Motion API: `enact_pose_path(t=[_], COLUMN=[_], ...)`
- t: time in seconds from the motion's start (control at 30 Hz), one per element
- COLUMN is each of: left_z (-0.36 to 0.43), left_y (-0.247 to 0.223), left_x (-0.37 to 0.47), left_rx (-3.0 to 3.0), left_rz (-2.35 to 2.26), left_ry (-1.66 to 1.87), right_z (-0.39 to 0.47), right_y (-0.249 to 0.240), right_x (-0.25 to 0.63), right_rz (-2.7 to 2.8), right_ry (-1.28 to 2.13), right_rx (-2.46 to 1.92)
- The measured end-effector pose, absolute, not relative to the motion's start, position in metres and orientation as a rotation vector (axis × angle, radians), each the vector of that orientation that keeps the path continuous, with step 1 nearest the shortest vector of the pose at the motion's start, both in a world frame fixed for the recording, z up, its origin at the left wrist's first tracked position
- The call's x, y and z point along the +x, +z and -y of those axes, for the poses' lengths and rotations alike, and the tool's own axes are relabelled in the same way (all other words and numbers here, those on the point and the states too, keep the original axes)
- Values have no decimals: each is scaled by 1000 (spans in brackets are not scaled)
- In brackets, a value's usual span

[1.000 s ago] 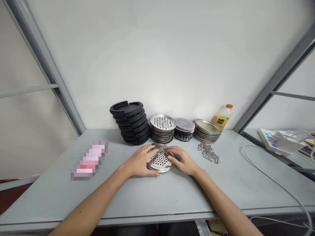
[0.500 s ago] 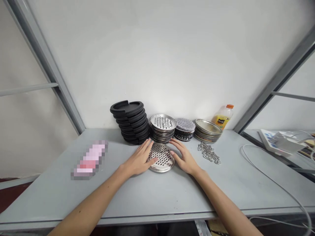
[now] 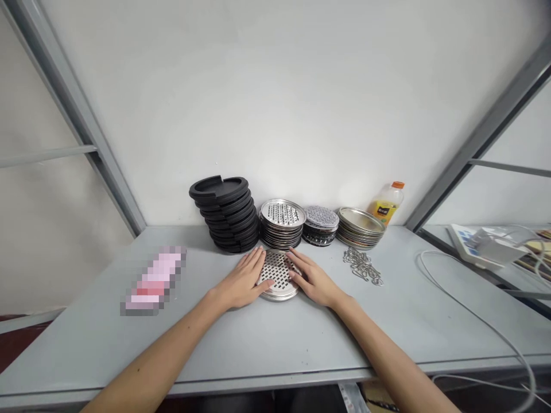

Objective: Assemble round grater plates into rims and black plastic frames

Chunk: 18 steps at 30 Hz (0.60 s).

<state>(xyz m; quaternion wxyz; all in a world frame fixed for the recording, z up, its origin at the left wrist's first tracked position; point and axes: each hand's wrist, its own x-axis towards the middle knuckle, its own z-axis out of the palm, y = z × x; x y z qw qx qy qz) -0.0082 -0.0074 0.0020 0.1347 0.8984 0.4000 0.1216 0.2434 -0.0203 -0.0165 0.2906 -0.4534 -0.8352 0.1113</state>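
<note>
Two hands (image 3: 243, 280) on a perforated disc (image 3: 278, 269), four stacks (image 3: 283, 214) behind, one bottle (image 3: 385, 207)

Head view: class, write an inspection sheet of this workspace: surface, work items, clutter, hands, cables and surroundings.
Surface: grey tabletop, small dark specks near its front edge.
Work items: perforated metal disc lying flat; behind it, a black stack and three metal stacks.
Clutter: heap of metal hooks, orange-capped bottle, pixelated pink item.
Hands: left hand and right hand at the disc's two sides, thumbs over its top.
Cables: white cable looping across the right side.
Surroundings: pale wall, grey metal posts at both sides.
</note>
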Motion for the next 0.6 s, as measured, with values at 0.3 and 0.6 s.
enact_pose_path(t=[0.3, 0.6], left_z=[2, 5], left_y=[-7, -11], left_x=[-5, -3], left_rx=[2664, 2786], left_rz=[-1142, -1126], left_ry=[374, 434], right_z=[23, 24], right_y=[-19, -12], right_x=[235, 236], right_rz=[2417, 2351], right_ry=[262, 219], right_rx=[-1172, -1156])
